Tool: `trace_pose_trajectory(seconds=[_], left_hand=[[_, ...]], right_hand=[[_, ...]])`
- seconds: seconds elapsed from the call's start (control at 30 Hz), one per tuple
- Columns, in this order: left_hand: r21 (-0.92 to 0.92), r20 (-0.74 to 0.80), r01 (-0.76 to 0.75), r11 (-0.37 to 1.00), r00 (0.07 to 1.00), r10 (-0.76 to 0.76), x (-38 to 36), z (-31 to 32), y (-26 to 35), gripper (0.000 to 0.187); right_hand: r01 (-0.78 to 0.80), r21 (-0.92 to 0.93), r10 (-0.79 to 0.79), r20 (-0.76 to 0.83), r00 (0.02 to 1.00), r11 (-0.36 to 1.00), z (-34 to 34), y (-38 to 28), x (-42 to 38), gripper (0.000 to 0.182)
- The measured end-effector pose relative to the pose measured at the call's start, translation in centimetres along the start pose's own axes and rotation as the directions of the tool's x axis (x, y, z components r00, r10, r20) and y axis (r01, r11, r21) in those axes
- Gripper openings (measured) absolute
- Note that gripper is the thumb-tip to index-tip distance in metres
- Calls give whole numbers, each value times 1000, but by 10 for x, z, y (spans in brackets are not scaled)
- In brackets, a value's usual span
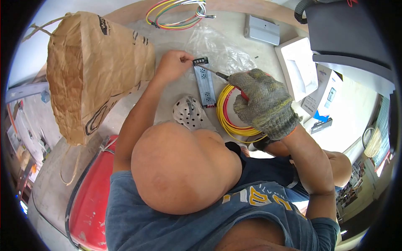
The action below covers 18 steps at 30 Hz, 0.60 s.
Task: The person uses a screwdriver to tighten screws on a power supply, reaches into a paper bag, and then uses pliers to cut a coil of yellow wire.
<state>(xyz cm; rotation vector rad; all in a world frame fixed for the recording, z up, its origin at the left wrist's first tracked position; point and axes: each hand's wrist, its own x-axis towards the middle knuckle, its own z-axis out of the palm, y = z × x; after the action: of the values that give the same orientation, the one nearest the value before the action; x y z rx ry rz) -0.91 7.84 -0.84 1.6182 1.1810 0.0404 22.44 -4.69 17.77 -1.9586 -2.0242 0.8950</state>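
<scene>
A slim metal power supply (204, 83) with vent holes lies on the floor, a black terminal strip at its far end. My bare left hand (175, 63) is closed in a pinch at that end; what sits between thumb and finger is too small to make out. In my right hand (264, 100), which wears a grey knitted glove, is a screwdriver (214, 72) with a red and black handle. Its shaft points left, and the tip reaches the terminal strip. Just below the glove lies a coil of yellow and red wire (226, 119).
A large brown paper bag (100, 62) stands at left, above a red surface (94, 196). Clear plastic wrap (213, 46), a coil of coloured wires (178, 14), a grey box (262, 30), a white tray (295, 69) and a printed carton (322, 90) lie around the power supply.
</scene>
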Motion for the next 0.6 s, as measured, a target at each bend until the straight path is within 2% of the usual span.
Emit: trace_pose_trajectory(seconds=[0.03, 0.07, 0.13, 0.3, 0.37, 0.43, 0.5, 0.57, 0.6], left_hand=[[81, 21, 2, 997, 1000, -4, -3, -1, 6, 23], [80, 21, 4, 997, 1000, -5, -3, 0, 6, 23], [112, 38, -89, 990, 996, 86, -2, 2, 6, 25], [165, 51, -113, 980, 993, 106, 0, 1, 10, 25], [161, 58, -117, 980, 992, 109, 2, -2, 8, 25], [48, 118, -40, 998, 992, 34, 7, 0, 4, 23], [18, 138, -32, 999, 990, 29, 12, -2, 1, 22], [-11, 160, -24, 1000, 987, 26, 16, -3, 0, 20], [-9, 173, -51, 999, 984, 52, 17, -3, -1, 19]], right_hand=[[2, -11, -1, 13, 1000, 1000, -1, -3, 2, 44], [2, -22, -1, 27, 1000, 1000, -2, -6, 4, 43], [-3, -37, 5, 43, 999, 999, -3, -11, 7, 41], [4, -116, 10, 115, 993, 993, -4, -20, 15, 39], [162, -172, -148, 95, 985, 972, -1, -18, 11, 40], [180, -178, -167, 85, 982, 967, 0, -19, 7, 40], [193, -184, -182, 73, 981, 964, 4, -17, 2, 40], [303, -260, -325, -45, 945, 917, 9, -12, -3, 39], [301, -261, -323, -45, 945, 917, 9, -11, -4, 39]])
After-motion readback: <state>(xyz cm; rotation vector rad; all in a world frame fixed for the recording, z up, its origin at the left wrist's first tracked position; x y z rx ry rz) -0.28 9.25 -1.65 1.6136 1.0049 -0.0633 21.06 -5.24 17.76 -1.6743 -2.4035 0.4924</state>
